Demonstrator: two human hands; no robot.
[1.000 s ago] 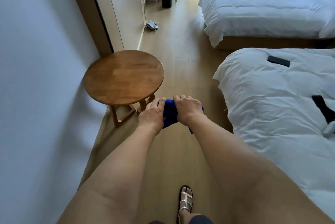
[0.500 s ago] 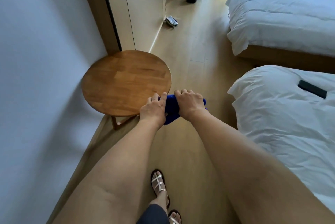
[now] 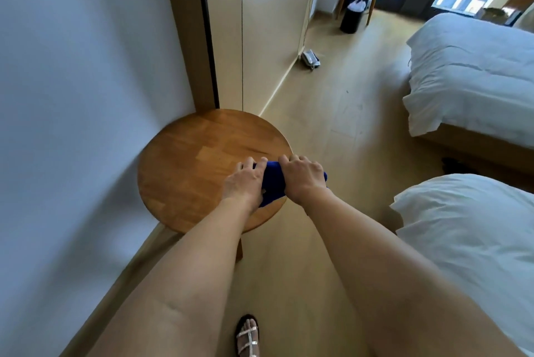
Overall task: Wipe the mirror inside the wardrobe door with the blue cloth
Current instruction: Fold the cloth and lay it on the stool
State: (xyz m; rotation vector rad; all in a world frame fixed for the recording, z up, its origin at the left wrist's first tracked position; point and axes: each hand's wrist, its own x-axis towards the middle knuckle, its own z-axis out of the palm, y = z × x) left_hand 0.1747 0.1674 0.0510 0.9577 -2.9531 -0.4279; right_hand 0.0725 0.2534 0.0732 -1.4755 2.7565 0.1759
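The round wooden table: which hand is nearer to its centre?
Left. The left hand lies over the round wooden table; the right hand is past its rim, both gripping the blue cloth.

Both hands [image 3: 274, 180] grip blue cloth [image 3: 273, 183] above table [image 3: 187, 171].

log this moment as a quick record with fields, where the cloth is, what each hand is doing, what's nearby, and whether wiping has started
cloth: blue cloth, bunched between both hands
left hand: grips cloth
right hand: grips cloth
below hands: round wooden table
right side: white bed
mirror: not in view
wiping: not started
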